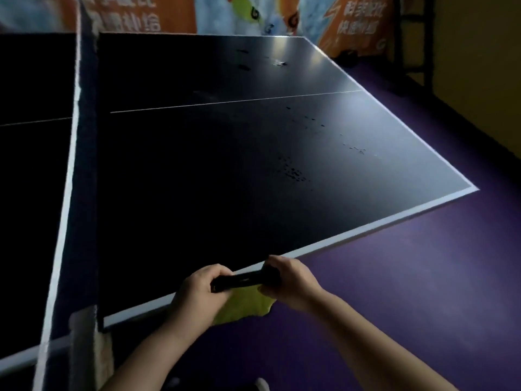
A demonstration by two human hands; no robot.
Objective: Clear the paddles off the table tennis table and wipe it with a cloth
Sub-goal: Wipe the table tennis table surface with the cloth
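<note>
Spotted table ahead; lower centre, my left hand and right hand clasp a stiff-looking dark object over limp, bunchable cloth.

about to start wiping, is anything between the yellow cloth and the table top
Only the dark object that the left hand and right hand grip above the cloth; the table top shows just droplets.

Dim room: purple floor, orange-and-blue banners behind, yellow wall right.
</note>
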